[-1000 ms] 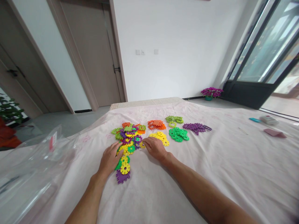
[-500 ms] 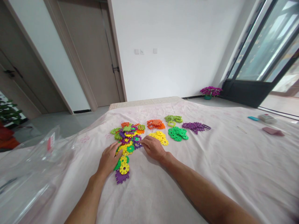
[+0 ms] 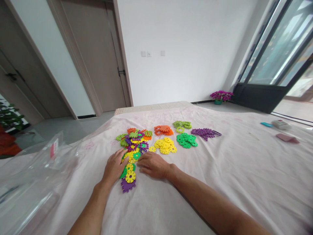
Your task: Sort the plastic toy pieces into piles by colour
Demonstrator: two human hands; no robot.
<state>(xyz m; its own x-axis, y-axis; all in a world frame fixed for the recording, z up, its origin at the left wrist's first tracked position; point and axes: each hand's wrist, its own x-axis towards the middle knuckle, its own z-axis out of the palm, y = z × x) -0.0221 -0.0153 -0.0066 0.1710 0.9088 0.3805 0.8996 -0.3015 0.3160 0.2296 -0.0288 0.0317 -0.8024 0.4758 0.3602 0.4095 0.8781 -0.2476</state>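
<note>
1. since half a second ago, the right hand [image 3: 153,165] has drawn back toward the person and a little left; a yellow disc [image 3: 152,149] now lies in full view. the left hand [image 3: 114,167] has stayed put.

2. the mixed pile [image 3: 133,140] lies on the pale pink cloth [image 3: 244,182], between the hands and beyond them. its long axis runs away from the person: the near end is a narrow tail finishing in a purple square piece [image 3: 128,185], the far end spreads wider. farther right, the purple pile [image 3: 205,133] has its long axis running left to right.

3. the left hand's grip is released, fingers loosely stretched over the pile's left edge, thumb over yellow discs. the right hand's fingers bend at the pile's right edge; whether that grip pinches a piece, i cannot tell.

4. around, left to right: a clear plastic bag [image 3: 31,189], then the hands, which hide parts of the mixed pile; the yellow pile [image 3: 165,145], the orange pile [image 3: 163,130] beyond it, the light green pile [image 3: 182,124], the green pile [image 3: 187,140]; well apart, a blue item [image 3: 266,124], a whitish object [image 3: 281,125] and a folded pink piece [image 3: 287,138].

5. counted: one mixed pile, five single-colour piles, two yellow discs atop the tail, one purple square piece at its end. pieces inside the piles overlap too much to count.
</note>
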